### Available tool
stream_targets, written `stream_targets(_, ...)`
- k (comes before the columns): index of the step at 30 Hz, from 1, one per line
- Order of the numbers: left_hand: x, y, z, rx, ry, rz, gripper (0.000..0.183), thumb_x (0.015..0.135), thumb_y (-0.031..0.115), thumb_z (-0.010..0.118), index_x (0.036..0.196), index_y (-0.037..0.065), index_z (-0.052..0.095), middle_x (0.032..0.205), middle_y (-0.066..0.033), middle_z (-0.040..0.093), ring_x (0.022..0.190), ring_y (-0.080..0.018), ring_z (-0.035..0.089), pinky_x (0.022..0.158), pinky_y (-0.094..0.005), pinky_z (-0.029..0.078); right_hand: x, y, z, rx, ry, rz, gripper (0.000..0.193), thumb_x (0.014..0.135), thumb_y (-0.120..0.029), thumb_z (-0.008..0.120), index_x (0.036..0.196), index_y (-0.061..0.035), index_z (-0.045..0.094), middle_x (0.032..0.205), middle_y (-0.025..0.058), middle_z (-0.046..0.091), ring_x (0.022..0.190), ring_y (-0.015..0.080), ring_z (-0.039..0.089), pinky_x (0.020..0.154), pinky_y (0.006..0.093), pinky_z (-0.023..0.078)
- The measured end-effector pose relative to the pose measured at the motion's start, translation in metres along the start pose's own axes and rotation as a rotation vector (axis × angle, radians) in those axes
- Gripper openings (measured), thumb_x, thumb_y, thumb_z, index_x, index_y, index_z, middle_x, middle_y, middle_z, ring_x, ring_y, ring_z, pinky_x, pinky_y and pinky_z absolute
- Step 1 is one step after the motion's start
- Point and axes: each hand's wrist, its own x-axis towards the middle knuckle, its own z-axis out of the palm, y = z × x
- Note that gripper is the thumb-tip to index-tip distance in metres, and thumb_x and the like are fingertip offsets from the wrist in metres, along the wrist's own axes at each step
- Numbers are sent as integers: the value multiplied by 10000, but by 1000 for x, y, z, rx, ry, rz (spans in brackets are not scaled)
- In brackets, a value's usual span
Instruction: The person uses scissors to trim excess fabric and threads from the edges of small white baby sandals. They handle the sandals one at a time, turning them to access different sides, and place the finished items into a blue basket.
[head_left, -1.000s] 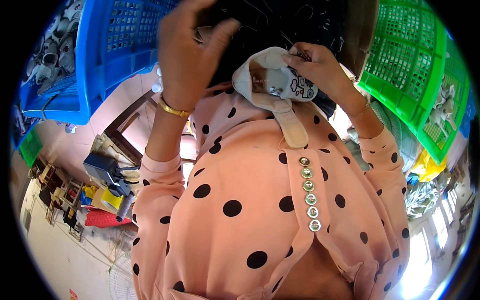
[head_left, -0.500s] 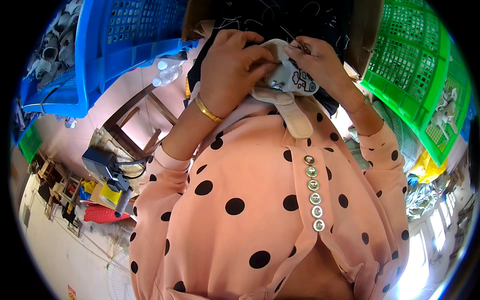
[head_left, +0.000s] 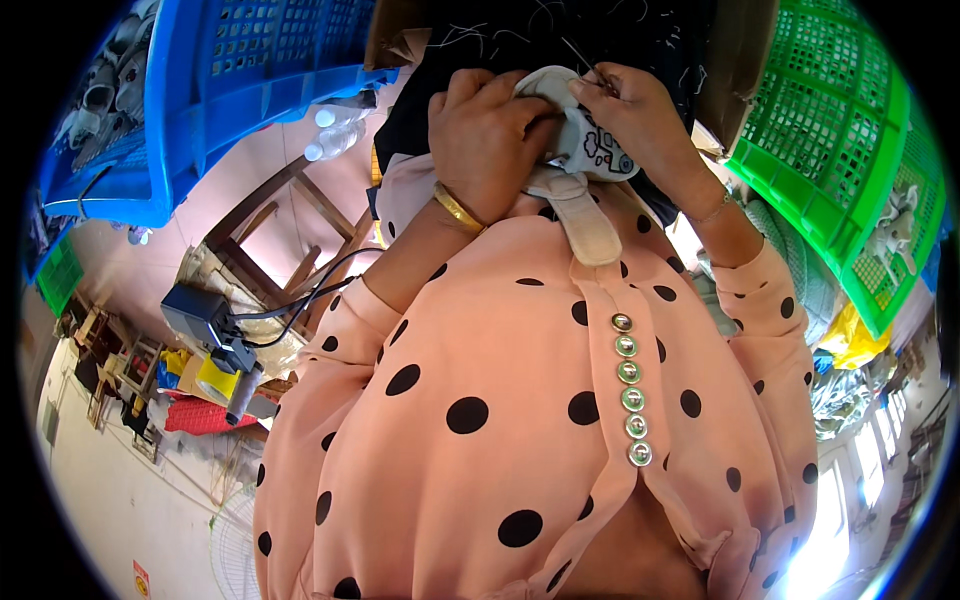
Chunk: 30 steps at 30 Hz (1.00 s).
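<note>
Between my hands is a small pale fabric shoe upper (head_left: 598, 140) with a dark outlined pattern on its side. Its strap (head_left: 588, 228) hangs down toward my shirt front. My left hand (head_left: 490, 135) grips the upper from the left, its thumb and fingertips partly hidden at the opening. My right hand (head_left: 640, 115) is closed at the upper's right edge, pinching a thin, dark-handled pointed tool (head_left: 604, 84); its exact kind is too small to tell. A fine light line runs up and left from those fingers.
Loose white threads (head_left: 455, 42) lie on the black cloth ahead. A blue crate (head_left: 165, 190) with grey shoe-like pieces is at left, a green crate (head_left: 800, 110) at right. Clear plastic bottles (head_left: 335, 140), a wooden frame (head_left: 260, 200) and a cabled black device (head_left: 200, 315) are left.
My left hand has shifted right and slightly down, turning closer over the upper. The upper's pale rim shows more, and its strap sits slightly higher. My right hand has moved only a little.
</note>
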Motion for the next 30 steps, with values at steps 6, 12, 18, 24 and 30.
stream_targets(6,5,-1,7,-33,11,1,121,617,216,761,710,149,723,923,50,689,888,-179,542,751,-355,379,-4,0,0,9,23,-12,311,873,-253,624,801,48,583,603,104,522,518,121,494,528,280,450)
stream_targets(12,4,-9,1,-169,-28,8,88,644,181,740,712,131,714,929,33,695,884,-205,544,753,-362,396,-3,-1,-2,-23,-28,-46,321,892,-262,618,832,52,587,607,93,522,531,91,490,526,265,448)
stream_targets(18,-1,-18,-41,-762,-96,-306,114,853,189,668,861,76,679,1063,-90,688,948,-205,583,781,-290,472,-3,-9,-7,-11,-105,-30,320,899,-269,615,841,45,599,619,61,548,554,80,517,537,254,455)
stream_targets(24,18,-58,-83,-377,57,-296,220,913,226,635,1075,79,658,1159,-110,640,1036,-197,594,834,-306,458,-9,-16,-10,-47,-89,1,311,898,-262,622,828,40,588,605,48,508,554,73,464,531,253,432)
stream_targets(30,33,-10,-57,-321,-223,21,308,727,171,757,1028,151,696,915,-62,661,880,-243,581,744,-332,464,-16,-19,-12,10,-121,-66,291,902,-246,639,837,28,562,622,21,454,586,71,382,531,234,378)
